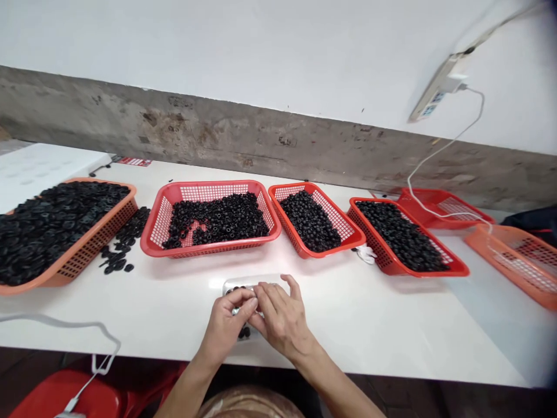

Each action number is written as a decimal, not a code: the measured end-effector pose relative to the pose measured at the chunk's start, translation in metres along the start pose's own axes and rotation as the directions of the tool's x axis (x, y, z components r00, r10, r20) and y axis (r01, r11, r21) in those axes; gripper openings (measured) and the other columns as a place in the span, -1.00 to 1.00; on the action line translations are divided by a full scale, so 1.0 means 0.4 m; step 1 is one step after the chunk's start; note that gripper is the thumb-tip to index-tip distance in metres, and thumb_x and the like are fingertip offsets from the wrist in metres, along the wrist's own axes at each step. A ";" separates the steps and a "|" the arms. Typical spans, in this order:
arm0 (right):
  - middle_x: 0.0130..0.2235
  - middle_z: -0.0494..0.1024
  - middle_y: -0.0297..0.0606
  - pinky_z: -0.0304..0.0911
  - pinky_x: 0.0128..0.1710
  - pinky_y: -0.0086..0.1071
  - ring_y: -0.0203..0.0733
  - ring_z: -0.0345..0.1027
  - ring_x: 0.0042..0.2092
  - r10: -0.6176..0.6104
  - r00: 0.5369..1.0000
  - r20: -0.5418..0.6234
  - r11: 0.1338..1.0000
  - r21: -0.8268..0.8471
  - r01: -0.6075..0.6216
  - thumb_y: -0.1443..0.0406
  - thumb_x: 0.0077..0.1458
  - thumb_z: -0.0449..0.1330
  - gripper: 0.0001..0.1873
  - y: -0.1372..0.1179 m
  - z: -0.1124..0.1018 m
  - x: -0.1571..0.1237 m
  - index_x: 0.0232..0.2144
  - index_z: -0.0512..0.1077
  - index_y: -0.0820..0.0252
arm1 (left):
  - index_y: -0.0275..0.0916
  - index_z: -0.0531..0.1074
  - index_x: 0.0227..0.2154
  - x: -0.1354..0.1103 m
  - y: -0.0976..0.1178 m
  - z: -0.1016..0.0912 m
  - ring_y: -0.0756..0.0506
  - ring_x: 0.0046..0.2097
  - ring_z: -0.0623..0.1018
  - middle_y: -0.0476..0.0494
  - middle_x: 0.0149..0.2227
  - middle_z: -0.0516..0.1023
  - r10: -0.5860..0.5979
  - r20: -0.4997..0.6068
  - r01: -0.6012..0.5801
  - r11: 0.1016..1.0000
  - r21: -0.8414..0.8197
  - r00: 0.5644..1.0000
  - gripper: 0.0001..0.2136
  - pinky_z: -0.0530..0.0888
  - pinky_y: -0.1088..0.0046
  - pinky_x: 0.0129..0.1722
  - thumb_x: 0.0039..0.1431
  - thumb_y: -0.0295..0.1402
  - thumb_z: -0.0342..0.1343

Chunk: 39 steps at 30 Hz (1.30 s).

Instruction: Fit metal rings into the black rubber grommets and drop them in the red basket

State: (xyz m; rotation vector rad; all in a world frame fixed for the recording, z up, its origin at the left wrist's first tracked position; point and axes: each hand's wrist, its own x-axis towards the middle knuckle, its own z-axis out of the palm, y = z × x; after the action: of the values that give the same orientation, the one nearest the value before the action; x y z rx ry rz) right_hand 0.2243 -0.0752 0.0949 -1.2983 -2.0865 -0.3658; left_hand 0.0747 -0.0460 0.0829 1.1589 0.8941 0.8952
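Note:
My left hand (227,325) and my right hand (282,316) meet over a small clear plastic tray (243,284) at the near middle of the white table (369,325). Both hands have their fingertips pinched together at one spot above the tray. What they pinch is too small to name. A few small black parts (244,332) lie in the tray under my hands. Red baskets (209,194) heaped with small black parts stand in a row behind the tray.
An orange basket (87,247) of black rings stands far left, with loose rings (119,255) spilled beside it. Two more baskets of black parts (317,194) (452,270) and two near-empty ones (439,200) (522,278) stand to the right. A white cable (439,151) hangs from a wall power strip (437,87).

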 end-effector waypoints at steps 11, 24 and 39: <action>-0.06 0.61 -0.10 0.12 0.15 -0.03 -0.16 0.50 -0.14 0.112 0.989 0.092 0.943 0.306 -0.135 0.19 0.30 0.13 -0.60 0.007 -0.017 -0.001 0.13 0.30 0.21 | -0.24 0.52 -0.44 -0.002 0.009 0.002 -0.04 -0.33 0.42 -0.03 -0.44 0.47 -0.051 0.032 0.055 0.990 -0.133 0.998 -0.78 0.37 0.51 -0.25 0.15 -0.18 0.20; -0.11 0.60 -0.19 0.45 -0.21 -0.33 -0.22 0.50 -0.25 0.417 0.851 0.320 0.346 0.810 -0.474 0.24 0.26 0.16 -0.82 0.005 -0.021 0.008 -0.24 0.57 0.12 | -0.22 0.61 -0.27 -0.006 0.011 -0.005 -0.05 -0.29 0.40 -0.06 -0.39 0.49 -0.048 0.085 0.059 0.991 -0.123 0.995 -0.77 0.33 0.48 -0.19 0.17 -0.17 0.20; -0.04 0.59 -0.19 0.30 -0.04 -0.20 -0.13 0.45 -0.04 0.289 0.956 0.043 0.758 0.600 -0.256 0.27 0.28 0.18 -0.73 0.003 0.000 -0.013 0.02 0.43 0.08 | -0.25 0.58 -0.29 0.002 0.023 0.001 -0.04 -0.28 0.42 -0.05 -0.37 0.51 -0.056 0.064 0.066 0.985 -0.159 0.996 -0.79 0.37 0.49 -0.18 0.17 -0.21 0.20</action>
State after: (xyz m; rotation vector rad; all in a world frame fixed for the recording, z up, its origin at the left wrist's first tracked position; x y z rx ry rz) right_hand 0.2269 -0.0784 0.0916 -1.1454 -1.7135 0.3741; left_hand 0.0742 -0.0438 0.0918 1.0089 0.7901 0.8625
